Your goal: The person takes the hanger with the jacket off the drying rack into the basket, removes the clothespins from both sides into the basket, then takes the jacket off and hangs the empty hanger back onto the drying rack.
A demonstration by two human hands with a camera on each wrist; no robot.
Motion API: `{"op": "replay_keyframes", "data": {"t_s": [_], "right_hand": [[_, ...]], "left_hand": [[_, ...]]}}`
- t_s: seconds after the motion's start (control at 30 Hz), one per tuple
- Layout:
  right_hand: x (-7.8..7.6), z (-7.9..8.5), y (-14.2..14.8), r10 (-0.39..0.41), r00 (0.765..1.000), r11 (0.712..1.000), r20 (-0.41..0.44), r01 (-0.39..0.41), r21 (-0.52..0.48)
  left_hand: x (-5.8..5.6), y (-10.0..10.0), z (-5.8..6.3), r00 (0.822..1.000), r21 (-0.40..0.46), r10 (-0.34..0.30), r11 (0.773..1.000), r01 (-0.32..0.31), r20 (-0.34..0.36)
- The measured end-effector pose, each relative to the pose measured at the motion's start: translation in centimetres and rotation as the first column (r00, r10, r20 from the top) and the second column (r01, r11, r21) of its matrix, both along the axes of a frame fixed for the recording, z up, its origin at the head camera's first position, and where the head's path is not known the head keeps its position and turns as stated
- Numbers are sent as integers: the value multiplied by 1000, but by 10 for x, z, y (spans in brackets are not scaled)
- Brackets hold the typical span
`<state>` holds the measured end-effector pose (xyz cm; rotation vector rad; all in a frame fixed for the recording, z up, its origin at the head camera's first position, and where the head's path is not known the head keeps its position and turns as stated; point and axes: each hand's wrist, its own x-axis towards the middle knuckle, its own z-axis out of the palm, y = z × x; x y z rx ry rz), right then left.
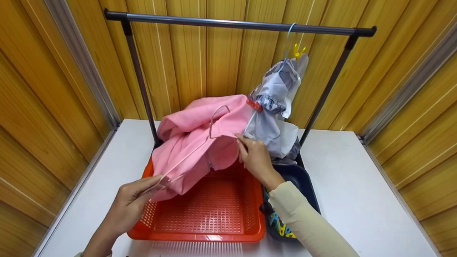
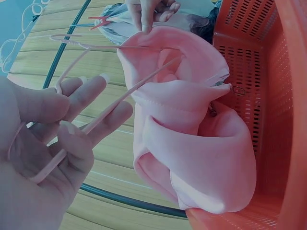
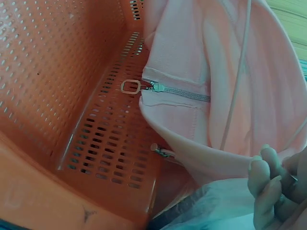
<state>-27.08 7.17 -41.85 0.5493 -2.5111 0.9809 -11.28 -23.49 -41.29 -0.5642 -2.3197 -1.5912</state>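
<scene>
A pink zippered garment (image 1: 192,121) hangs partly over the back left of a red plastic basket (image 1: 196,237). My left hand (image 1: 130,203) grips one end of a thin wire hanger (image 2: 144,80), the wire running between thumb and fingers. The rest of the hanger reaches into the garment's opening, its hook upright over the pink cloth. With thumb and fingertips, my right hand (image 1: 256,157) pinches the opening's edge on the far side. A metal zipper (image 3: 184,94) shows at the garment's hem in the right wrist view.
Behind the basket stands a rack with a dark rail (image 1: 214,23). A grey-and-white garment (image 1: 267,125) hangs there at right, with a red clothespin (image 1: 254,105) and a yellow clothespin (image 1: 299,53) on it. A dark tray (image 1: 303,176) holding several coloured clothespins (image 1: 280,226) sits right of the basket.
</scene>
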Motion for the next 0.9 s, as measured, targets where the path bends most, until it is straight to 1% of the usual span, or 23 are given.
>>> {"op": "replay_keyframes", "data": {"t_s": [0.07, 0.13, 0.27, 0.3, 0.37, 0.47, 0.53, 0.6, 0.67, 0.8, 0.9], "right_hand": [[-1, -1, -1, -14, 999, 1000, -30, 14, -6], [-2, -3, -2, -35, 997, 999, -62, 35, -8], [-4, -5, -3, -56, 994, 998, -89, 55, -12], [-4, -6, -2, -60, 994, 998, -95, 59, -9], [-5, -7, -2, -60, 994, 998, -95, 60, -5], [-5, -8, -1, -59, 994, 998, -87, 59, 2], [-6, -9, 0, -53, 996, 999, -65, 53, -2], [-6, -10, 1, -53, 998, 999, -46, 53, -3], [-6, -12, 1, -56, 998, 998, -34, 56, 0], [-7, -14, 3, -48, 999, 999, -16, 48, -14], [-7, -15, 5, -39, 999, 999, 4, 39, -38]], "left_hand": [[1, -2, 1, 1000, 6, -15, 1000, 15, 3], [3, -4, 3, 1000, 6, -15, 1000, 15, 9], [7, -10, 5, 999, 26, -11, 1000, 10, 36], [8, -12, 5, 999, 30, -11, 999, 10, 34], [9, -16, 4, 999, 55, -36, 998, 35, 14], [12, -22, 4, 999, 55, -41, 998, 40, 7], [15, -26, 6, 1000, 32, -21, 999, 21, 22], [18, -30, 9, 999, -7, 13, 1000, -12, 48], [20, -34, 11, 998, -32, 23, 999, -21, 61], [23, -45, 12, 996, -38, 17, 999, -13, 86], [25, -52, 13, 994, -24, 10, 1000, -7, 107]]}}
